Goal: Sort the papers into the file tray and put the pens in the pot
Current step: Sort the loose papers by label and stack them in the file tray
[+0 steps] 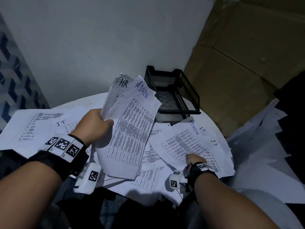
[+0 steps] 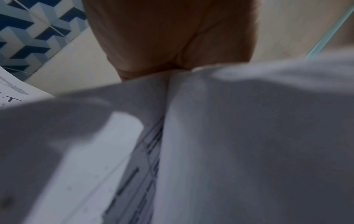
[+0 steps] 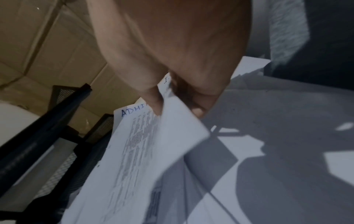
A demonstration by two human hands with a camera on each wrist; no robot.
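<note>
Forearms with black wrist straps and coded white markers fill the bottom of the head view. At lower right, the right hand (image 1: 194, 158) pinches the near edge of a printed sheet headed ADMIN (image 1: 179, 142); the right wrist view shows thumb and fingers (image 3: 153, 103) closed on that sheet, lifting its corner off the pile. Left of centre, the left hand (image 1: 94, 124) is clenched around a raised bundle of papers (image 1: 130, 129), the front page marked ADMIN and the one behind it marked HR. In the left wrist view these pages block most of the frame. Loose sheets (image 1: 33, 126), several labelled I.T, are scattered over the round white tabletop (image 1: 212, 123), overlapping each other and hanging past its near edge. Beyond the held bundle, in the upper middle of the frame, stands a black mesh file tray (image 1: 178, 95) at the back of the tabletop, against the white wall. A cardboard box (image 1: 247, 55) rises at upper right.
</note>
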